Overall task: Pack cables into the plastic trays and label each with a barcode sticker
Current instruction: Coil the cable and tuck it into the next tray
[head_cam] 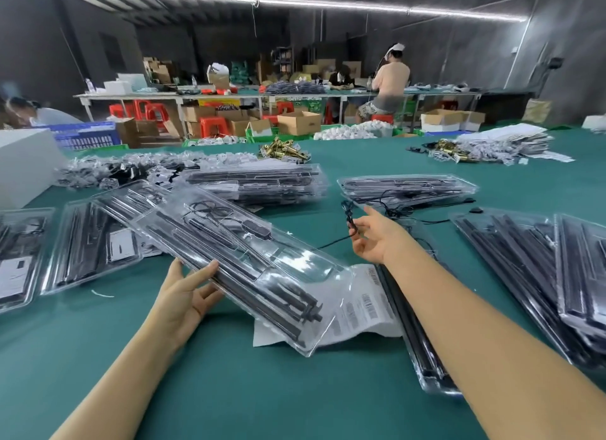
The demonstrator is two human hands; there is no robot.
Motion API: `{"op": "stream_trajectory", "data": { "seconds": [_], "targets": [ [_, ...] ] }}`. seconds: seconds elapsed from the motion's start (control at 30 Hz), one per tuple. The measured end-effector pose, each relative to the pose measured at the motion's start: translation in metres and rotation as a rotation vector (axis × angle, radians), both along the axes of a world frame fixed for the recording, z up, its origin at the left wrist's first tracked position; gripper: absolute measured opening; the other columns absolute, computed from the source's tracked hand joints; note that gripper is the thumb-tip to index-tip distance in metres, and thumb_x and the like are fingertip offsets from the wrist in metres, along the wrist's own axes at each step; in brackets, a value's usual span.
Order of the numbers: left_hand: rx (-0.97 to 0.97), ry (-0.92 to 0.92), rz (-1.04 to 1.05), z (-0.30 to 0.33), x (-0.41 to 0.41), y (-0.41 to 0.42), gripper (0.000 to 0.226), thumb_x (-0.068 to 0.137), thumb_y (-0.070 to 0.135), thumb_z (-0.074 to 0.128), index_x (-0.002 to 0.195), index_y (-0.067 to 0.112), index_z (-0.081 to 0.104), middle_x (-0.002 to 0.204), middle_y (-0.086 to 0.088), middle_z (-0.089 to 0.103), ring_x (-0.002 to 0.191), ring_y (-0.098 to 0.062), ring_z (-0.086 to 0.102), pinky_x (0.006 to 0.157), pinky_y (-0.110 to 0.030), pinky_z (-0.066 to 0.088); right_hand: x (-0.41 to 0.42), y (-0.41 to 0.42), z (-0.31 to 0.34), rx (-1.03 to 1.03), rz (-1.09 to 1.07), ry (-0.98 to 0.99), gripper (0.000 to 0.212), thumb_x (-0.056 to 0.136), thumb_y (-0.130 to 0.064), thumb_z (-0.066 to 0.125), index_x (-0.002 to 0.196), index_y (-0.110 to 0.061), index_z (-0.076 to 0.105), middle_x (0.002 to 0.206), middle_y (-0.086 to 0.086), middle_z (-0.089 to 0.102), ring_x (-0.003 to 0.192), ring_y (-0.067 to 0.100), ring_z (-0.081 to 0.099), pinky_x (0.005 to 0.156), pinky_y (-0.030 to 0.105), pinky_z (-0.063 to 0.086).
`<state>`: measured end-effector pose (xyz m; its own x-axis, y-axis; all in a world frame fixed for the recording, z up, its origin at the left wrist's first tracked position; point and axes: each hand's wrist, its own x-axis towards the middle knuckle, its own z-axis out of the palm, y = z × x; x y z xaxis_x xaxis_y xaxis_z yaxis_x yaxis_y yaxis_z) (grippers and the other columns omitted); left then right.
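Note:
A long clear plastic tray (229,259) with black bars and a coiled cable inside lies tilted across the middle of the green table. My left hand (188,290) holds its near long edge, fingers underneath and thumb on top. My right hand (372,239) pinches the end of a thin black cable (349,215) just right of the tray; the cable trails off over the table. A white sheet of barcode stickers (367,303) lies under the tray's near end. Another tray (423,338) lies partly under my right forearm.
Filled trays lie at the left (88,243), at the back (259,184) (406,187) and stacked at the right (537,269). A white box (23,164) stands far left. Bagged small parts (108,171) and brass pieces (282,149) lie behind. People work at far tables.

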<state>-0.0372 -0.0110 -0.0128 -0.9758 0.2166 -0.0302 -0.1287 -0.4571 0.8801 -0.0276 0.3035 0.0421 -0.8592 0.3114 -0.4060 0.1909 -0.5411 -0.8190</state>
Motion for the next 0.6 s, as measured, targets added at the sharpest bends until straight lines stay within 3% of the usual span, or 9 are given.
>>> {"op": "stream_trajectory", "data": {
  "seconds": [0.13,0.2,0.27,0.37,0.47,0.6],
  "targets": [
    [-0.031,0.033,-0.020,-0.002,0.001,0.004,0.047,0.076,0.007,0.068,0.118,0.016,0.050,0.096,-0.007,0.072,0.069,-0.020,0.071,0.053,-0.025,0.056,-0.012,0.007,0.000,-0.189,-0.098,0.288,0.027,0.097,0.003,0.044,0.110,-0.017,0.056,0.098,0.010,0.050,0.072,0.020,0.051,0.061,0.027,0.045],
    [-0.023,0.034,-0.001,-0.003,-0.001,0.003,0.043,0.080,0.004,0.065,0.118,0.016,0.049,0.093,-0.007,0.072,0.068,-0.020,0.071,0.053,-0.026,0.056,-0.011,0.013,-0.004,-0.214,-0.093,0.395,0.034,0.095,0.009,0.042,0.108,-0.017,0.059,0.094,0.008,0.051,0.073,0.021,0.052,0.063,0.029,0.047],
    [-0.006,0.021,0.012,-0.004,-0.003,0.002,0.039,0.083,0.004,0.063,0.116,0.017,0.048,0.090,-0.006,0.072,0.067,-0.020,0.070,0.053,-0.026,0.056,-0.006,0.018,-0.008,-0.110,-0.046,0.413,0.045,0.093,0.010,0.043,0.110,-0.026,0.063,0.089,0.005,0.054,0.065,0.018,0.056,0.057,0.028,0.047],
    [0.002,0.012,0.010,-0.006,-0.004,0.001,0.040,0.081,0.006,0.065,0.115,0.018,0.048,0.090,-0.006,0.072,0.067,-0.021,0.070,0.053,-0.026,0.056,-0.005,0.029,-0.014,0.057,-0.013,0.226,0.064,0.093,0.010,0.041,0.131,-0.041,0.051,0.093,0.009,0.055,0.060,0.018,0.052,0.046,0.024,0.042],
    [-0.040,0.039,-0.010,-0.007,-0.002,0.002,0.047,0.076,0.008,0.069,0.119,0.016,0.049,0.096,-0.009,0.072,0.072,-0.023,0.071,0.056,-0.027,0.057,-0.010,0.039,-0.016,0.050,-0.037,0.000,0.062,0.097,0.004,0.036,0.140,-0.041,0.040,0.097,0.011,0.050,0.065,0.016,0.048,0.046,0.022,0.040],
    [-0.053,0.049,-0.005,-0.009,-0.003,0.003,0.049,0.074,0.009,0.070,0.119,0.015,0.050,0.105,-0.014,0.071,0.077,-0.027,0.072,0.060,-0.031,0.058,-0.016,0.038,-0.008,0.178,-0.033,-0.092,0.041,0.098,-0.006,0.037,0.126,-0.027,0.058,0.077,0.006,0.050,0.052,0.011,0.048,0.035,0.015,0.035]
  ]
}}
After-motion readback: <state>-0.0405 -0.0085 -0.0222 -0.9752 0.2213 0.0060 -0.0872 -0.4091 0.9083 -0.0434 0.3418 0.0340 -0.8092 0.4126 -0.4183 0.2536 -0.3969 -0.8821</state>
